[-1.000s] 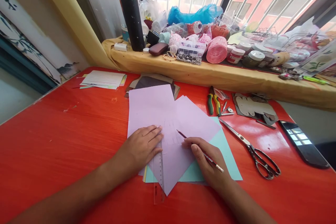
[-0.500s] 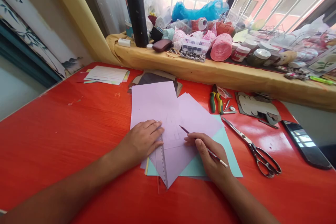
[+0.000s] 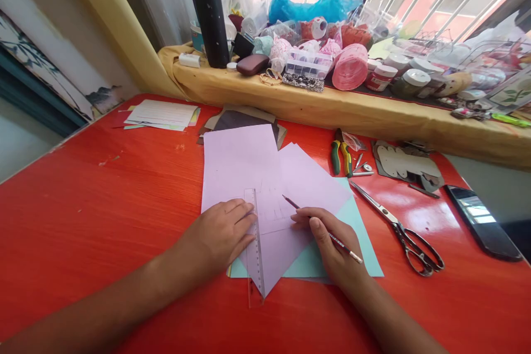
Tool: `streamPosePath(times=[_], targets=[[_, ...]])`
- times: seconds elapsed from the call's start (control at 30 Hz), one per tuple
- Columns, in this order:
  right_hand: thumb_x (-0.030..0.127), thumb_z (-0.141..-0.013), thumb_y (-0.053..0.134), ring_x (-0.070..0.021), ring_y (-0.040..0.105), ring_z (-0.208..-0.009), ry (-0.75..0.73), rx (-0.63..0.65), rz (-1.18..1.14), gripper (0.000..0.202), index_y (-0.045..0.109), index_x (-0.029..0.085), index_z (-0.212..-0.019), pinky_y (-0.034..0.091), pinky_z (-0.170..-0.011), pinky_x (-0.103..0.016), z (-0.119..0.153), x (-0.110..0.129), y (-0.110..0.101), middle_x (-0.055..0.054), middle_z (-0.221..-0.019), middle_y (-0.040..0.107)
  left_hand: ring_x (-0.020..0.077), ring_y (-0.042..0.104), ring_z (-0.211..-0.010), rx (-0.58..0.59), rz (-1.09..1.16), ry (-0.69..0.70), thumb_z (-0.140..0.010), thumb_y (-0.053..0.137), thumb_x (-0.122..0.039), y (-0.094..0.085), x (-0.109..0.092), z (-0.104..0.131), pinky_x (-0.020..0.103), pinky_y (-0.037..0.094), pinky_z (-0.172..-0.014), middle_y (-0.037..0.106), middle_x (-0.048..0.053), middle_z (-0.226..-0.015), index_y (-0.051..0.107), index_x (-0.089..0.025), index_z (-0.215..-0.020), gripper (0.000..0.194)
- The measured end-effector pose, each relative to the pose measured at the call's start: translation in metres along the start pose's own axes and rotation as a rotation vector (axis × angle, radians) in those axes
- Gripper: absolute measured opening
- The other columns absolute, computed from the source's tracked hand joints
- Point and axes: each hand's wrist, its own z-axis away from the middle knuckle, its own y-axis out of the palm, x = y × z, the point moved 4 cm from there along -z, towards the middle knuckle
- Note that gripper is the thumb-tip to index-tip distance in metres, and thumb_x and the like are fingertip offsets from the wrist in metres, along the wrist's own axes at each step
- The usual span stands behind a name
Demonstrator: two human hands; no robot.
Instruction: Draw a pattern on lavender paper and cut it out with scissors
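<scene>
A clear plastic ruler lies nearly upright in view across a lilac paper sheet, its lower end past the paper's pointed corner. My left hand rests on the ruler from the left, fingers together and bent over it, holding it against the paper. In my right hand a dark pencil with a white end is pinched, its tip pointing up-left just over the paper. Faint pencil lines show between the ruler and the tip. Pale turquoise paper lies underneath.
Right of the papers lie large scissors, pliers with green-yellow handles and a phone. White lined cards sit at the back left. A cluttered ledge with a black thermos borders the red table.
My left hand has shifted slightly toward me along the ruler, so the ruler's upper end now shows. My right hand keeps the pencil in nearly the same place. The view has tilted down slightly.
</scene>
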Motion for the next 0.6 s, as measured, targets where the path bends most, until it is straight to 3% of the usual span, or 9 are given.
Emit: streamPosePath(times=[0.2,0.33,0.6], targets=[[0.048,-0.119,0.054,-0.0221,0.082,-0.076,-0.125,0.028,0.091,0.040,0.081,0.025,-0.101,0.064,-0.070,-0.031,0.000,0.009,-0.002,-0.004,-0.082,0.085,0.0322,0.074,-0.115,-0.003,0.012,-0.006,-0.112,0.062,-0.031,0.003,-0.002,-0.002,0.045,0.061,-0.094,0.078,0.018,-0.130,0.073,-0.012,-0.124,0.025],[0.041,-0.120,0.053,-0.0186,0.076,-0.067,-0.170,0.084,0.079,0.037,0.081,0.026,-0.100,0.059,-0.064,-0.028,0.001,0.012,0.000,-0.001,-0.075,0.081,0.0320,0.073,-0.114,-0.001,0.009,-0.024,-0.112,0.064,-0.032,0.003,-0.002,-0.003,0.044,0.061,-0.093,0.078,0.017,-0.128,0.072,-0.012,-0.123,0.024],[0.036,-0.117,0.060,-0.0182,0.082,-0.073,0.033,0.191,-0.025,0.022,0.080,0.027,-0.116,0.065,-0.069,-0.026,0.004,0.008,0.009,-0.001,-0.088,0.084,0.0318,0.073,-0.113,-0.004,0.002,-0.033,-0.112,0.062,-0.034,0.003,-0.002,-0.003,0.045,0.061,-0.092,0.078,0.016,-0.126,0.071,-0.013,-0.121,0.024]])
